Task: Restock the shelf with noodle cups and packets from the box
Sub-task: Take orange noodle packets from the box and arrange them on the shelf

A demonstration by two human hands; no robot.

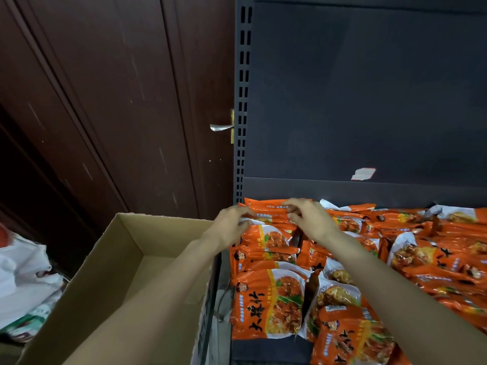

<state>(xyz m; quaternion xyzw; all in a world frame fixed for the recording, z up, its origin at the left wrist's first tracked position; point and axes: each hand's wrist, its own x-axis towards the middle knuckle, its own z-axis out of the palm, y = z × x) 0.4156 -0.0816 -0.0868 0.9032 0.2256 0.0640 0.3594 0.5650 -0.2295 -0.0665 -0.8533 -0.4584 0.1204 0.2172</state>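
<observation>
Glossy orange plastic noodle packets [266,304] lie flat and overlapping on the dark metal shelf [342,191], too many to count. At the shelf's back left corner, both hands meet on one packet [268,210]: left hand [232,225] fingers curl over its crinkled edge, right hand [311,219] fingers pinch its top. Left of the shelf stands one open brown cardboard box [116,259].

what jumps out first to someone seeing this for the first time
The mass of orange noodle packets covering the dark shelf at lower right. Both hands meet at the back-left corner, the left hand and right hand gripping one packet there. At lower left stands an open cardboard box, with nothing visible inside.
</observation>
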